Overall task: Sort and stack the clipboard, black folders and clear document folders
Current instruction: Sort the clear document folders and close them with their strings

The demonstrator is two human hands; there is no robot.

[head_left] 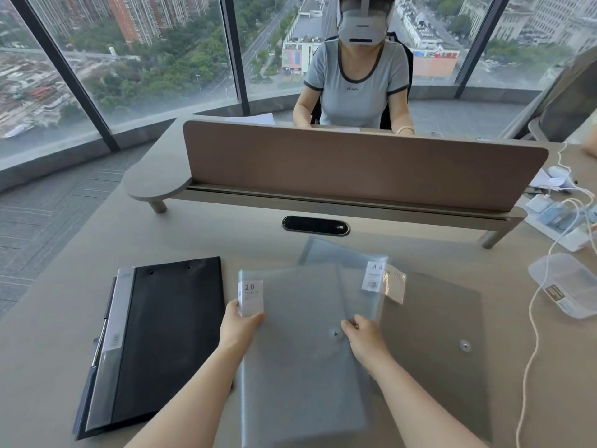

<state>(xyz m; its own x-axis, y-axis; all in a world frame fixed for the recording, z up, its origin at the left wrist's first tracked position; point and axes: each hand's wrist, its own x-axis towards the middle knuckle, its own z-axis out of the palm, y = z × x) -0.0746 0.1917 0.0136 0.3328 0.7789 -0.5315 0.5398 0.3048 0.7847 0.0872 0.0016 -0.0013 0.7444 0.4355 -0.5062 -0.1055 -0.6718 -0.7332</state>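
A clear folder with a "20 pockets" label [290, 350] lies in front of me on the desk. My left hand [240, 324] grips its left edge at the label. My right hand [363, 337] pinches its right side near a snap button. Under it lie two more clear document folders: one with an "A4" label [352, 270] behind, one with a snap button [436, 334] to the right. On the left, a black clipboard [174, 334] sits on top of black folders [109, 350] with a grey spine.
A brown divider panel [355, 163] crosses the desk, with a black cable port [316, 225] before it. A person with a headset sits opposite. A clear plastic case [568, 286], white cables [533, 334] and chargers lie on the right.
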